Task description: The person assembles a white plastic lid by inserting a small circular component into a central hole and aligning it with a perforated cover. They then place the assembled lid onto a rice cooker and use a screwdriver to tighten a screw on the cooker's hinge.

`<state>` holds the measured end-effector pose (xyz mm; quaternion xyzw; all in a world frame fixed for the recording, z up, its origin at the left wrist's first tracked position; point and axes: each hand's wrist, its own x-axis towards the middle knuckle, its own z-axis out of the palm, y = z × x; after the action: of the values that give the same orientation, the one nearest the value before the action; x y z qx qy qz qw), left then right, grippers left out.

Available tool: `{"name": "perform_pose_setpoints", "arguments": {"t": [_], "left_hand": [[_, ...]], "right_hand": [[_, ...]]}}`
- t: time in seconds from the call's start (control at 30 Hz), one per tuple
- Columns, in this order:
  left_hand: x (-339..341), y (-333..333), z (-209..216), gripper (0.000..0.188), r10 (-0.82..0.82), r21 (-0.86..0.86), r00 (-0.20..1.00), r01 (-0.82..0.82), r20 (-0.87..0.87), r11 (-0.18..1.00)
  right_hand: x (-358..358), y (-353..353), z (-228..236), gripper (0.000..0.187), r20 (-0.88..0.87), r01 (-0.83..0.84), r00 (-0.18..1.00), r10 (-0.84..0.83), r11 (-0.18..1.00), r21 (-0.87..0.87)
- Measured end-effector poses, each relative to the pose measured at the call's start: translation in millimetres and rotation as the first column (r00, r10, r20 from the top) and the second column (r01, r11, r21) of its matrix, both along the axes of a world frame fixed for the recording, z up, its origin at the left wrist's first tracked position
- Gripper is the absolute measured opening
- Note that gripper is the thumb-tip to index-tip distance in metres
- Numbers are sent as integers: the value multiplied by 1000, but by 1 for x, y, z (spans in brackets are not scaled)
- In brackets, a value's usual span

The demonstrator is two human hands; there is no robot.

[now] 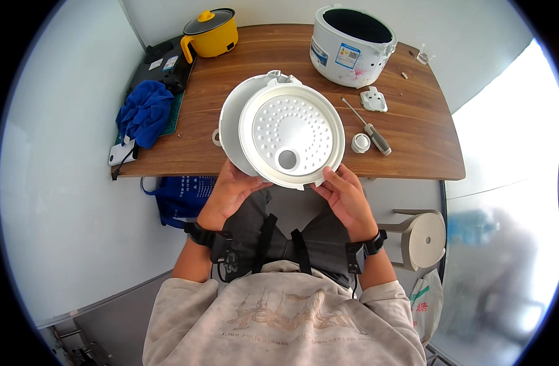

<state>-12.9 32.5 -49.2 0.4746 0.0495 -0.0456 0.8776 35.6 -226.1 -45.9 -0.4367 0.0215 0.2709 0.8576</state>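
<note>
Both my hands are at the near edge of the table with two round white lid pieces of a rice cooker. In front is the dimpled inner lid plate, with one round hole near its lower edge. Behind it and offset to the left shows the smooth outer lid. My left hand is closed around the lower left rim of the outer lid, its thumb close to the inner plate. My right hand grips the inner plate's lower right rim, thumb on the front. The fingers behind the pieces are hidden.
A screwdriver, a small round white cap and a white bracket lie to the right. Farther back stands the white rice cooker body. A yellow pot and a blue cloth sit at the left.
</note>
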Motion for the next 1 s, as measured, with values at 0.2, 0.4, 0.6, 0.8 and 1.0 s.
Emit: {"name": "perform_pose_setpoints", "arguments": {"t": [0.2, 0.4, 0.6, 0.8, 1.0], "left_hand": [[0, -7, 3, 76, -10, -33, 1000, 10, -5, 999], [-1, -12, 1, 77, -12, -70, 1000, 11, -9, 997], [-4, -15, 11, 75, -5, -60, 999, 2, -51, 998], [-4, -14, 4, 75, 2, -36, 1000, -2, -10, 999], [-1, -11, -1, 76, -26, -49, 999, 28, 30, 998]], "right_hand": [[3, 13, -7, 37, -2, -17, 1000, 17, 999, 43], [-4, 32, -1, 43, 12, -21, 1000, 21, 1000, -22], [3, 27, 6, 46, 81, -113, 988, 135, 965, -236], [8, 22, -2, 48, 28, -142, 987, 158, 944, -299], [6, 23, -4, 47, 47, -118, 989, 137, 951, -287]]}}
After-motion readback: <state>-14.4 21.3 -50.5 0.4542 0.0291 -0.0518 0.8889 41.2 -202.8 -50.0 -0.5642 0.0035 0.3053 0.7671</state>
